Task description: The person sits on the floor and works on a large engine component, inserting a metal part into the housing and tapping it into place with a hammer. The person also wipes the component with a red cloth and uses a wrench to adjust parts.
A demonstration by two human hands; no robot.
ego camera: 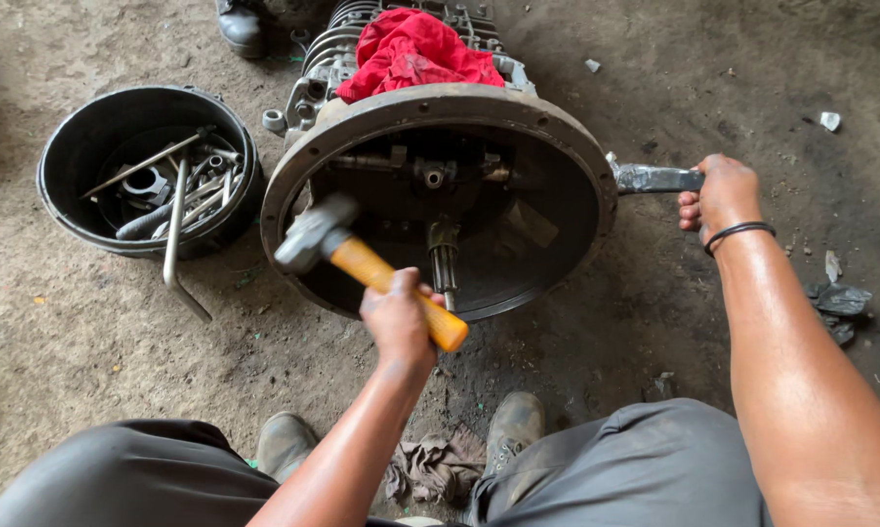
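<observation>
A greasy gearbox lies on the dirt floor with its round bell housing (440, 102) facing me. An input shaft (443, 259) sticks out of the housing's middle. My left hand (399, 317) grips the orange handle of a hammer (315, 234), whose steel head hovers inside the housing's left rim. My right hand (723, 195) holds a flat metal bar (654, 179) with its tip against the housing's right outer edge. A red rag (410, 54) is draped on top of the gearbox.
A black round tub (79, 127) at the left holds wrenches, long bars and metal parts. Another person's dark shoe (240, 24) stands at the top. My boots (513, 425) and a dirty cloth (435, 468) are near me. Debris (835, 303) lies at right.
</observation>
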